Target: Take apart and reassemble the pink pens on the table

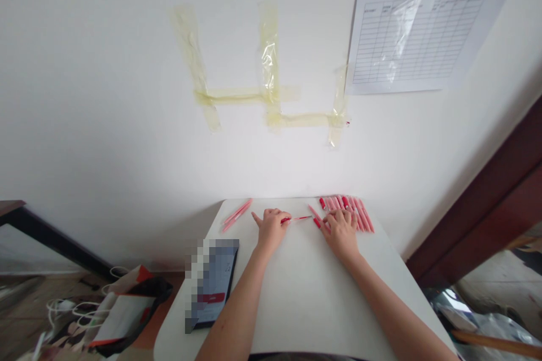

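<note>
Pink pen [297,218] lies sideways, red end touching left hand [271,229].

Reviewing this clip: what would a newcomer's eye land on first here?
A printed grid sheet on the wall, upper right, and yellowed tape strips mid-wall stand out. Below, on the white table, red-capped pink pens lie in a row at the far right, under the right hand; the left hand grips a single pen.

Single pen [297,218] between left hand [271,229] and right hand [341,232], on table [305,304]. Pen row [353,213] at far edge, partly under right hand. Pen pair [236,215] far left. Tablet [210,282] on left edge. Bag [131,310] on floor, left of table. Chart [417,31] on wall behind.
</note>
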`<state>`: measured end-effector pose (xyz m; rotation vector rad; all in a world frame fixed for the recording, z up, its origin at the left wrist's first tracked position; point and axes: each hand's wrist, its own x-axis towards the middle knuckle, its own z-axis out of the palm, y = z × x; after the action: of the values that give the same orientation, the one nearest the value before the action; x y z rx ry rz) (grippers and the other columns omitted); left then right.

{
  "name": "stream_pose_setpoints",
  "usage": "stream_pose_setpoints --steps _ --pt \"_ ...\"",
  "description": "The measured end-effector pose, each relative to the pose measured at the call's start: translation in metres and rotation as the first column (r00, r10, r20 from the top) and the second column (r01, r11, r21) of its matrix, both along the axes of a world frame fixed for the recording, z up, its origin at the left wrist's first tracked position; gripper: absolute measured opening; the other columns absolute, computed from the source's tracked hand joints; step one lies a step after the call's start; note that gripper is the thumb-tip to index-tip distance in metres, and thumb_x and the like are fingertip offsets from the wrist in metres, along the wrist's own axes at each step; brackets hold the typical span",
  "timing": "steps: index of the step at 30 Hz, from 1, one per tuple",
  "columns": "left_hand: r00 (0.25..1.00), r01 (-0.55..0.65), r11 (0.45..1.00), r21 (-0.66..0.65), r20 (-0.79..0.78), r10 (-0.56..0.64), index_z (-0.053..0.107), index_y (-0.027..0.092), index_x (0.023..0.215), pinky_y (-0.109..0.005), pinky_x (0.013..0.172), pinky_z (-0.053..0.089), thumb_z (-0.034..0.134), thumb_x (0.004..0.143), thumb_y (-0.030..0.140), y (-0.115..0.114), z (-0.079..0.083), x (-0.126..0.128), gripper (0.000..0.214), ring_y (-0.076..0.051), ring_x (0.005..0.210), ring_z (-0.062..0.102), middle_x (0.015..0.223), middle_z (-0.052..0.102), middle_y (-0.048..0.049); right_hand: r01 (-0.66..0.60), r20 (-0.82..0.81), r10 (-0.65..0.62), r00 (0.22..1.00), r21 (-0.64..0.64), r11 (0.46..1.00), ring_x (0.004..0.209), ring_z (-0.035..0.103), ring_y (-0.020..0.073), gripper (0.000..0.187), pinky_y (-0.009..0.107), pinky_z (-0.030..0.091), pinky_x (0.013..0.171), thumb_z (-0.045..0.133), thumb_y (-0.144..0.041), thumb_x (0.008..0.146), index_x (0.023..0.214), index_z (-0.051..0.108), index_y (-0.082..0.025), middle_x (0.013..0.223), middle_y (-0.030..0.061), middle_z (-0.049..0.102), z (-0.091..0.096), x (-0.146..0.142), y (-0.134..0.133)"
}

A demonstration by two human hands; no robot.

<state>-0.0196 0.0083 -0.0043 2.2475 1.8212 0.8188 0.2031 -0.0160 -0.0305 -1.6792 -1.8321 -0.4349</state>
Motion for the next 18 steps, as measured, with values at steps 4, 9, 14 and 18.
stream_pose_setpoints --steps 4,9,14,18 --pt "1.0 -0.004 1.0 -0.014 -0.013 0.004 0.071 0.034 0.093 -0.078 0.105 -0.008 0.062 0.086 0.024 -0.0008 0.0018 -0.0002 0.016 -0.025 0.113 0.05 0.102 0.07 0.0003 0.065 -0.016 -0.066 0.998 -0.022 0.998 0.117 0.043 0.0303 0.014 0.056 0.019 0.109 0.062 -0.035 0.085 0.083 0.068 -0.024 0.108 0.0086 0.062 -0.0012 0.0029 0.0001" --pt "1.0 0.0 1.0 -0.027 -0.008 -0.001 0.071 0.035 0.094 -0.078 0.105 -0.009 0.061 0.086 0.024 -0.0013 0.0028 0.0 0.016 -0.025 0.115 0.05 0.103 0.07 0.0007 0.084 -0.014 -0.085 0.996 -0.054 0.995 0.118 0.042 0.0316 0.013 0.058 0.015 0.109 0.064 -0.033 0.083 0.076 0.068 -0.023 0.108 0.008 0.062 -0.0045 0.0049 0.0023" --pt "1.0 0.001 0.999 -0.043 0.0 -0.001 0.071 0.034 0.094 -0.077 0.105 -0.01 0.06 0.087 0.025 -0.002 0.0042 0.0004 0.016 -0.025 0.115 0.049 0.104 0.07 -0.0002 0.082 -0.012 -0.083 0.996 -0.04 0.996 0.117 0.042 0.0318 0.016 0.06 0.014 0.109 0.062 -0.032 0.084 0.072 0.067 -0.022 0.107 0.0078 0.063 -0.0053 0.0048 0.0061" --pt "1.0 0.003 0.999 -0.046 -0.004 -0.004 0.071 0.034 0.095 -0.077 0.105 -0.009 0.061 0.086 0.025 -0.0023 0.0049 0.0008 0.016 -0.025 0.115 0.048 0.104 0.069 -0.0002 0.069 -0.002 -0.069 0.998 -0.009 0.998 0.117 0.041 0.0322 0.02 0.06 0.014 0.109 0.059 -0.033 0.086 0.069 0.064 -0.022 0.107 0.0084 0.063 -0.006 0.0055 0.009"
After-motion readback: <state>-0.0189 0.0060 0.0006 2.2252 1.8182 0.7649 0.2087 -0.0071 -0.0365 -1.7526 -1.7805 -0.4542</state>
